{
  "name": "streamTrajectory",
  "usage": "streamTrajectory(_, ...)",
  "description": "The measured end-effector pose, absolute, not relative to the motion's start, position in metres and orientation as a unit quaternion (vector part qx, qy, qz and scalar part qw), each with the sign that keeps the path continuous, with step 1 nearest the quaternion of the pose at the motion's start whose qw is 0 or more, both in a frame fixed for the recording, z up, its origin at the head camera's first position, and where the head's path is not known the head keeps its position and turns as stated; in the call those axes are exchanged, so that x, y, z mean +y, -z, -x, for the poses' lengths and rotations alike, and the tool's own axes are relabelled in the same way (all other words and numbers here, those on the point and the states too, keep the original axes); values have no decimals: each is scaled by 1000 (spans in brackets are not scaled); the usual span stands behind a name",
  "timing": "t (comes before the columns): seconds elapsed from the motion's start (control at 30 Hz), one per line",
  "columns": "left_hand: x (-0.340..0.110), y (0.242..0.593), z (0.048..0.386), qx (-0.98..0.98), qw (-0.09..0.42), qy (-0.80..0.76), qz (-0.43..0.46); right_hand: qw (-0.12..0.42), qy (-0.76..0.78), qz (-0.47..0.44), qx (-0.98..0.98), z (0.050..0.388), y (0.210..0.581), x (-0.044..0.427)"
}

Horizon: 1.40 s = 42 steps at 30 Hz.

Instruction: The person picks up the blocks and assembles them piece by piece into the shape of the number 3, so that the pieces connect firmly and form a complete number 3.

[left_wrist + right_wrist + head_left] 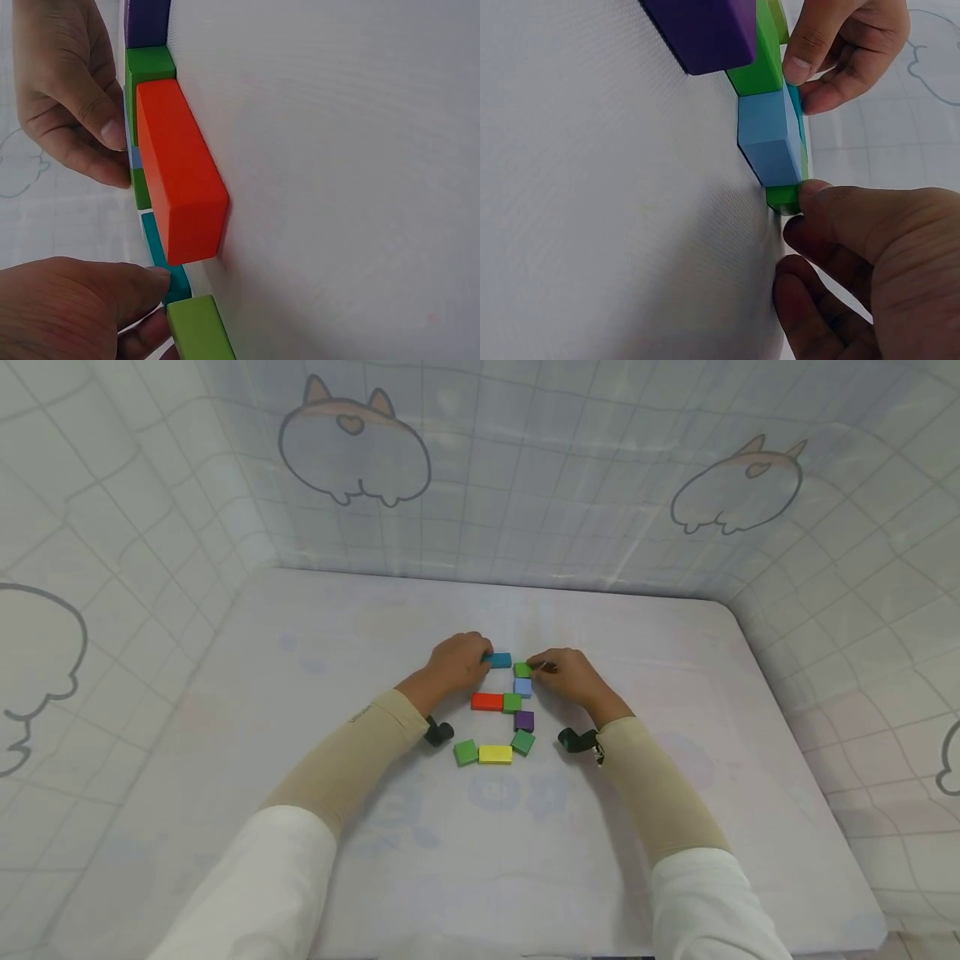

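My left hand (459, 662) is at the far end of a block figure, its thumb and fingers pinching a teal block (500, 660). In the left wrist view a light green block (201, 330) lies against the near end of the teal one, by the fingers. Opposite, my right hand (570, 677) pinches a small green block (522, 670) with thumb and forefinger; the right wrist view shows the thumb on this green block (783, 199). A light blue block (522, 687) adjoins it on the near side.
Closer in are a red block (487, 702) touching a green cube (512, 702), a purple cube (524, 721), a tilted dark green cube (522, 742), a yellow block (495, 755) and another green cube (466, 752). A pale cloth (360, 610) covers the table; patterned curtains surround it.
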<state>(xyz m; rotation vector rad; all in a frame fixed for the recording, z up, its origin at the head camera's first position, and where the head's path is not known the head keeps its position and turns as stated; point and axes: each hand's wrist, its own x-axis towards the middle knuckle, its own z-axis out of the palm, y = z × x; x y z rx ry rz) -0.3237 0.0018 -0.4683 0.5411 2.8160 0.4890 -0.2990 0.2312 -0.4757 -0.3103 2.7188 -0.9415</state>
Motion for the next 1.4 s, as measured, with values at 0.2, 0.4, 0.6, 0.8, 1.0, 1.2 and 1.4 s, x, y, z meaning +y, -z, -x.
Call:
streamTrajectory(0.2, 3, 467, 324, 961, 113, -171, -186, 122, 325, 102, 932, 299, 476, 231)
streamTrajectory(0.4, 3, 466, 324, 960, 107, -170, -194, 124, 326, 99, 932, 300, 476, 230)
streamTrajectory(0.6, 3, 467, 325, 959, 101, -173, -199, 126, 323, 101, 932, 300, 477, 232)
streamTrajectory(0.8, 4, 466, 326, 958, 101, -178, -199, 126, 329, 106, 930, 302, 477, 233)
streamTrajectory(1.0, 5, 466, 325, 958, 97, -184, -200, 127, 332, 110, 928, 302, 477, 234)
streamTrajectory(1.2, 6, 466, 324, 958, 95, -186, -194, 126, 330, 108, 929, 302, 476, 234)
streamTrajectory(1.4, 6, 465, 324, 959, 96, -187, -192, 125, 331, 107, 929, 302, 476, 233)
